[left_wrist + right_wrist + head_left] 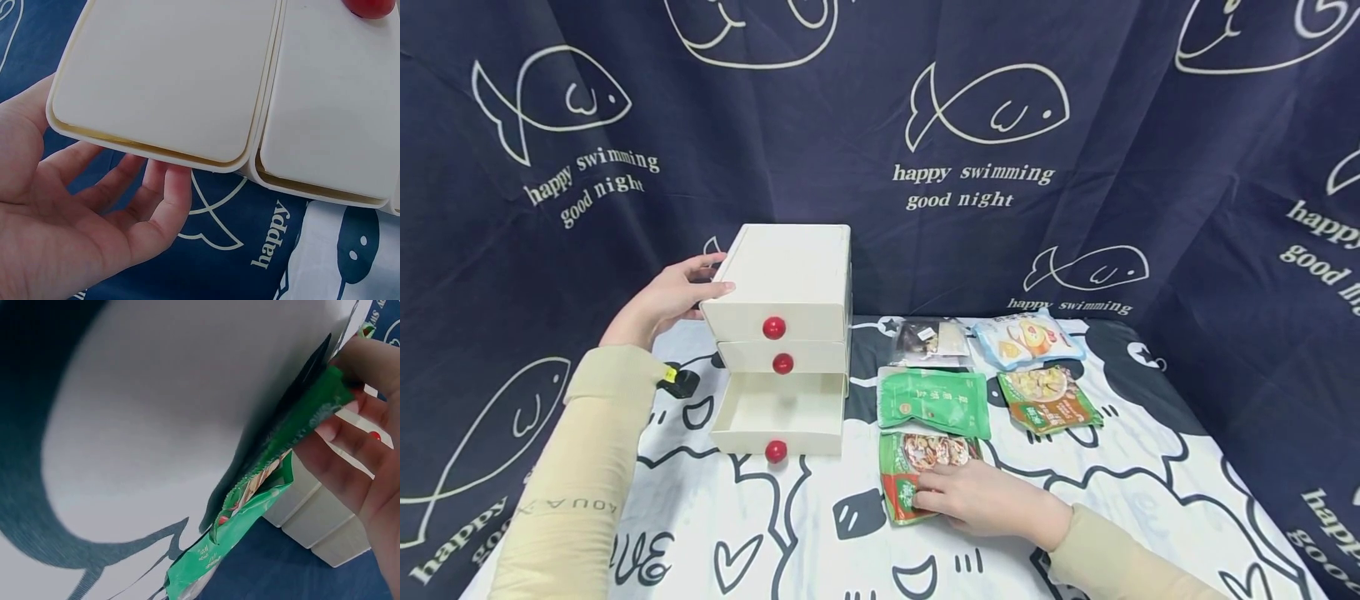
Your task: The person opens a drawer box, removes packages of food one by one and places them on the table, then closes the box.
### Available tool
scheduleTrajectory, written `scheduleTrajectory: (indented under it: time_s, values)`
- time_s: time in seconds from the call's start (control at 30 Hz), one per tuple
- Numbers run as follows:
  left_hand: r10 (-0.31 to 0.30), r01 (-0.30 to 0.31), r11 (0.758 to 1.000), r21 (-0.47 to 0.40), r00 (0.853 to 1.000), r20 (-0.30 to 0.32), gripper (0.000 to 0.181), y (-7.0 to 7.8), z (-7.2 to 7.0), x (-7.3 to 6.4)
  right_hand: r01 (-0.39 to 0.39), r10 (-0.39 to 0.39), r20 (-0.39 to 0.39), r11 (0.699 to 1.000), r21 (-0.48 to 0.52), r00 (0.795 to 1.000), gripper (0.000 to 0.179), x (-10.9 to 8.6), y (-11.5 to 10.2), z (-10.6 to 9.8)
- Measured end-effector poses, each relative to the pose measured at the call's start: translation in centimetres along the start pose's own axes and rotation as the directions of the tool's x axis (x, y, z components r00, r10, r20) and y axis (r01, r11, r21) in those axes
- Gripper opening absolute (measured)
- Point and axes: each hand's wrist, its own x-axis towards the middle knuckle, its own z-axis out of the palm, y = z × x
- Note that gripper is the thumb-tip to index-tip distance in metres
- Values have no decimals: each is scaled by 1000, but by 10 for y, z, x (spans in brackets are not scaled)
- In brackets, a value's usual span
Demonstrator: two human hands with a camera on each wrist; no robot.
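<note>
A white three-drawer cabinet (790, 262) with red knobs stands left of centre. Its bottom drawer (782, 408) is pulled out and looks empty inside. My left hand (673, 296) rests against the cabinet's upper left side, thumb on the top edge; in the left wrist view the bent fingers (169, 200) touch the side wall. With my right hand (973, 496) I pinch the near edge of a green and red food packet (904, 479) with a picture of food on it. In the right wrist view that packet (294, 425) is tilted, its near edge raised off the cloth.
Just behind the held packet lies a green pouch (936, 396). Beyond it are a clear bag with dark contents (921, 342), a blue-white packet (1030, 337) and an orange-green packet (1048, 396). A small black and yellow object (679, 382) sits left of the cabinet.
</note>
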Motion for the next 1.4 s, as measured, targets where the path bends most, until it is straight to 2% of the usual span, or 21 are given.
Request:
scheduleTrajectory:
  time_s: [0.17,0.53,0.83,1.2,1.4]
  values:
    - [-5,5,1000,-2,1000,0,90,0,0,0,12,-14,25,999,48,1000,34,0,1,1]
    - [-4,4,1000,-10,1000,-2,90,-1,0,1,32,-34,45,998,57,998,32,1,1,2]
    - [-2,2,1000,-15,1000,-4,90,-1,1,1,21,-25,63,998,54,998,30,6,1,-5]
    - [-2,2,1000,-8,1000,-3,90,-1,1,1,58,-57,-60,998,8,997,21,22,1,-20]
    - [-4,4,1000,-7,1000,0,91,0,1,-1,65,-69,-98,997,-38,993,26,31,2,-26]
